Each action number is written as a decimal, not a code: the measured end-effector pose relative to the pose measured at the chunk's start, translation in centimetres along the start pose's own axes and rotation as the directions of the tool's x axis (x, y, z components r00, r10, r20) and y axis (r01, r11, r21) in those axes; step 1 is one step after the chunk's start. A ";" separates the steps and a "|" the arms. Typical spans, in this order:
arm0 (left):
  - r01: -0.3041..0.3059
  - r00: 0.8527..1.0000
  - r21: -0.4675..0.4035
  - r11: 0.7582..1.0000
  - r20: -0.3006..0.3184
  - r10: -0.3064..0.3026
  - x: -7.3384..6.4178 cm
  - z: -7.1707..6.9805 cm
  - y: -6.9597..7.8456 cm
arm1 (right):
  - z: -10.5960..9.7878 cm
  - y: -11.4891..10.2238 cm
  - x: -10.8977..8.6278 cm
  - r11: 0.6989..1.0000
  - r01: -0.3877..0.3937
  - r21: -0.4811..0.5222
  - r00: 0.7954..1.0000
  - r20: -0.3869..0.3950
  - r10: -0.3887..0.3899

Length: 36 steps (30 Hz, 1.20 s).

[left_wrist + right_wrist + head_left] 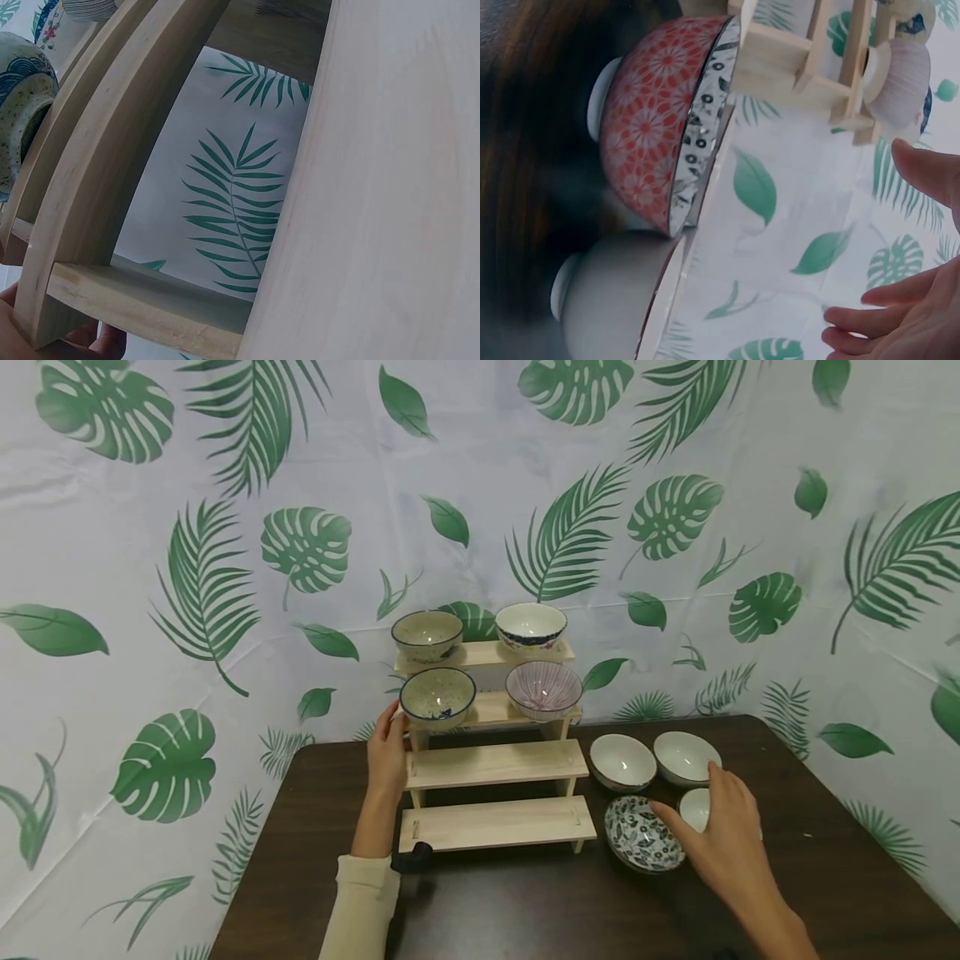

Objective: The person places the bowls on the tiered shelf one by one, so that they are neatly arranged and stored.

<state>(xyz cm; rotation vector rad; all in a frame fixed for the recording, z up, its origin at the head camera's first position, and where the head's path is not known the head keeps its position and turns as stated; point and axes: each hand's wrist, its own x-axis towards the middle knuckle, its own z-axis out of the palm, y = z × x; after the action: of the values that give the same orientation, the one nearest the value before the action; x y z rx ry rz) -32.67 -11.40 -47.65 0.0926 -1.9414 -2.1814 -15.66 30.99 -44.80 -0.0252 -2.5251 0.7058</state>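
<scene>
A tiered wooden display stand (495,764) stands on the table. My left hand (386,760) grips its left side; in the left wrist view the fingers (112,341) curl around the frame's lower corner. The upper tiers bear two speckled greenish bowls (437,700), a white bowl with a patterned outside (531,622) and a purple-striped bowl (543,689). My right hand (727,839) hovers above the bowls at right, fingers spread and holding nothing. Nearest it are a small white bowl (693,810) and a bowl with a dark floral inside (643,835), whose red outside (649,124) shows in the right wrist view.
Two larger white bowls (621,762) stand behind, right of the stand. The lower two tiers are bare wood. A dark brown table (517,910) runs up to a leaf-printed cloth backdrop (465,468).
</scene>
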 end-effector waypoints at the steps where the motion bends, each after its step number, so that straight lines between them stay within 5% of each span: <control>1: 0.002 1.000 -0.002 1.000 -0.002 -0.002 0.0 0.0 0.0 | 0.0 0.1 -0.1 1.000 0.001 -0.001 1.000 -0.003 -0.001; 23: -0.005 1.000 -0.026 1.000 -0.009 0.005 0.0 0.1 0.2 | 0.5 2.2 -1.5 1.000 0.020 -0.019 0.992 -0.126 -0.022; 36: 0.003 1.000 -0.026 1.000 0.008 -0.002 -0.1 0.0 0.3 | 0.4 3.7 -2.4 0.988 -0.116 -0.101 0.991 -0.079 0.108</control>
<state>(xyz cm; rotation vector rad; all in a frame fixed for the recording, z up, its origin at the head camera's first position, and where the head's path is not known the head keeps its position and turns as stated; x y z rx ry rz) -32.54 -11.39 -47.40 0.0818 -1.9176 -2.2116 -14.15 33.67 -48.06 -0.2272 -2.5033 0.6024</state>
